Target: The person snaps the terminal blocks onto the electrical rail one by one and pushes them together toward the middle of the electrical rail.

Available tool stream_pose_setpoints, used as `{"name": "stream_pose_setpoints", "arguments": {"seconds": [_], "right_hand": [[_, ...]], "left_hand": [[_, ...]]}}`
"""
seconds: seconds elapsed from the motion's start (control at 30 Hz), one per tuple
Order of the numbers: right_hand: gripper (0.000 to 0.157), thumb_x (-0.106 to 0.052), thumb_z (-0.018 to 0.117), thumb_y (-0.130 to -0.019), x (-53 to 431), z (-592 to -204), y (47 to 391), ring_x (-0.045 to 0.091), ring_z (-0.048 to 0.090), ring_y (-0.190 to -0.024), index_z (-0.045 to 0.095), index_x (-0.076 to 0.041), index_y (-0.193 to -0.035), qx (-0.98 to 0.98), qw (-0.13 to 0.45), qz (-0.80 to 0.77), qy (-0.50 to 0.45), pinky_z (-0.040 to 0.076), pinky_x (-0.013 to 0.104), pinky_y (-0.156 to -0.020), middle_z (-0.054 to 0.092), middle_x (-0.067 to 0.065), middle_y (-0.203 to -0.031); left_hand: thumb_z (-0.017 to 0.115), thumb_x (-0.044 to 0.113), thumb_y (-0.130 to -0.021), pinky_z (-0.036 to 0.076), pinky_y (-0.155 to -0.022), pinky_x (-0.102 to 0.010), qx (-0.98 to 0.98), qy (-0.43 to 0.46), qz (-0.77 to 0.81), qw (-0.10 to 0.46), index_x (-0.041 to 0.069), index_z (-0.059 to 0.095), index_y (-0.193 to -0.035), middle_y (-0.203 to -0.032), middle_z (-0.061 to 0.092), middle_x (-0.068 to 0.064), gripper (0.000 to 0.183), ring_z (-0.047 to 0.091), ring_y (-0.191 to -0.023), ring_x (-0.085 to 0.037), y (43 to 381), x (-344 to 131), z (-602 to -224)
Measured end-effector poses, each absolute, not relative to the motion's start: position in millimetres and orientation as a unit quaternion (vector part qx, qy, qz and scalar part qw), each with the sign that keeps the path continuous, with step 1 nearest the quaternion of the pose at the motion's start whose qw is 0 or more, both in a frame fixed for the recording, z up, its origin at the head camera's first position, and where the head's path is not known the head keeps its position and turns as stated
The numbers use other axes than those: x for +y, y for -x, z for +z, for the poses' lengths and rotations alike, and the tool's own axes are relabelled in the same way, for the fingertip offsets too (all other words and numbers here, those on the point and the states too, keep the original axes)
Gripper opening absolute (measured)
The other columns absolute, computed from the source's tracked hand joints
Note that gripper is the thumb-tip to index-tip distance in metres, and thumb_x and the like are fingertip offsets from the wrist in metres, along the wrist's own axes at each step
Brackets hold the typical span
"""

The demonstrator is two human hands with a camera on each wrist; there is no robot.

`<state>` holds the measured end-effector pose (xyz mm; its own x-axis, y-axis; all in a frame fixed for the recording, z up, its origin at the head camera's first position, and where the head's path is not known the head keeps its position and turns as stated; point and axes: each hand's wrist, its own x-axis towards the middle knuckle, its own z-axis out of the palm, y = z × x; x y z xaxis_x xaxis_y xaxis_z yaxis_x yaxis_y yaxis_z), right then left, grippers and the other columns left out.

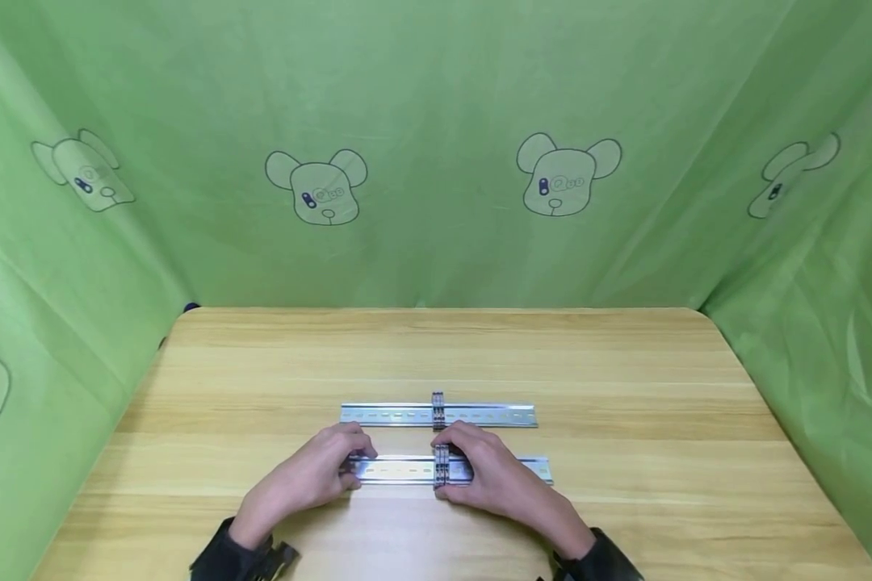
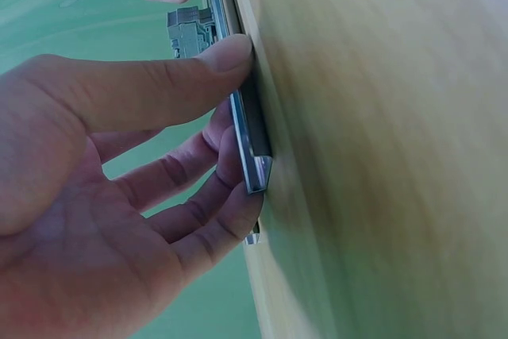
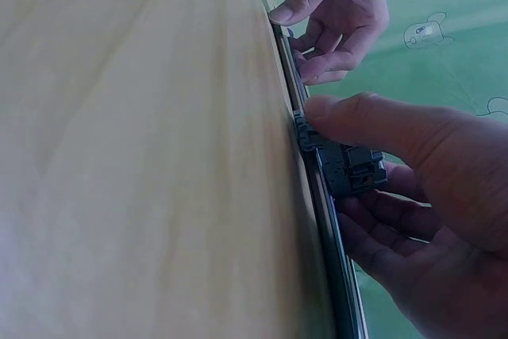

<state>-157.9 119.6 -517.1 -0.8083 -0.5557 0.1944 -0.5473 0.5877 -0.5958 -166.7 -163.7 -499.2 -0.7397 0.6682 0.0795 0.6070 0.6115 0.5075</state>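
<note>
Two slotted metal DIN rails lie one behind the other, each carrying a small grey group of terminal blocks. My left hand [image 1: 318, 466] grips the left end of the near rail [image 1: 400, 470], thumb on the near edge and fingers at the far edge. My right hand [image 1: 488, 474] pinches the near terminal blocks [image 1: 442, 466] across their two ends, with the thumb toward me. In the right wrist view those terminal blocks [image 3: 347, 168] sit on the rail [image 3: 343, 275] between thumb and fingers. Behind, the far rail [image 1: 396, 415] holds the other terminal blocks [image 1: 438, 410], which neither hand touches.
The wood-grain table [image 1: 668, 403] extends on both sides of the rails. A green cloth [image 1: 436, 250] with bear-head outlines hangs behind the table and along both sides. Dark cuffs [image 1: 596, 557] cover the wrists.
</note>
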Motion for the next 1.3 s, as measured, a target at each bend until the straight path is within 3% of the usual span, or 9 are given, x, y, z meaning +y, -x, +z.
{"name": "stream_pose_setpoints", "arguments": {"seconds": [0.63,1.0,1.17,1.3], "right_hand": [[0.054,-0.030,0.082,-0.073,117,-517,160,0.013,0.059,-0.101,0.062,-0.009,-0.118,0.891,0.010,-0.321,0.320,0.056,0.035,-0.088,0.063,0.000,-0.113],[0.065,-0.035,0.085,-0.070,117,-518,162,0.014,0.058,-0.108,0.062,-0.008,-0.123,0.889,0.004,-0.319,0.327,0.054,0.038,-0.094,0.063,0.002,-0.117],[0.071,-0.043,0.084,-0.068,123,-512,162,0.017,0.060,-0.109,0.062,-0.006,-0.125,0.887,-0.008,-0.324,0.329,0.054,0.038,-0.095,0.065,0.003,-0.119],[0.060,-0.042,0.078,-0.077,139,-500,170,0.019,0.062,-0.105,0.063,-0.005,-0.123,0.889,-0.038,-0.338,0.306,0.055,0.037,-0.092,0.066,0.005,-0.117]], "left_hand": [[0.080,-0.001,-0.070,0.058,-0.073,-0.030,0.899,-0.347,0.261,0.058,0.005,0.071,-0.100,-0.094,0.064,-0.002,0.032,0.059,-0.083,-0.016,165,-163,-496],[0.082,0.006,-0.071,0.057,-0.077,-0.033,0.906,-0.339,0.246,0.060,0.006,0.071,-0.106,-0.098,0.063,-0.001,0.037,0.058,-0.087,-0.016,165,-167,-495],[0.078,0.018,-0.079,0.057,-0.081,-0.035,0.907,-0.324,0.260,0.064,0.008,0.070,-0.111,-0.102,0.063,-0.001,0.035,0.059,-0.090,-0.016,167,-173,-499],[0.068,0.019,-0.091,0.057,-0.086,-0.038,0.913,-0.294,0.281,0.036,0.007,0.068,-0.116,-0.107,0.065,-0.003,0.028,0.061,-0.096,-0.016,174,-185,-501]]}}
